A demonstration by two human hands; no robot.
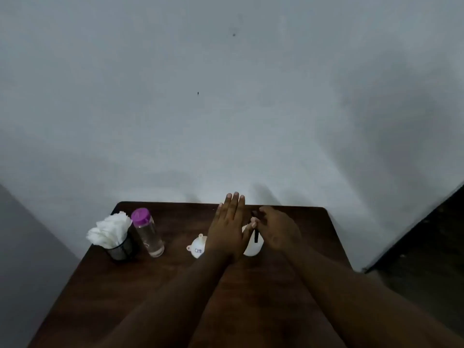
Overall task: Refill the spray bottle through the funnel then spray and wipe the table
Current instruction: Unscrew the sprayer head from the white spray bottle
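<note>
A white spray bottle (pixel 252 247) with a black head stands mid-table, mostly hidden behind my hands. My left hand (pixel 229 226) is held flat with straight fingers, just left of the bottle and above the table. My right hand (pixel 277 228) has its fingers curled over the bottle's black spray head; the exact grip is hidden. A small white funnel (pixel 197 246) lies on the table to the left of my left hand. Further left stands a clear water bottle (pixel 148 232) with a purple cap.
A black mesh cup stuffed with white tissues (pixel 110 231) stands at the far left corner of the dark wooden table (pixel 105 292). A white wall rises directly behind the table. A dark opening shows at the right edge.
</note>
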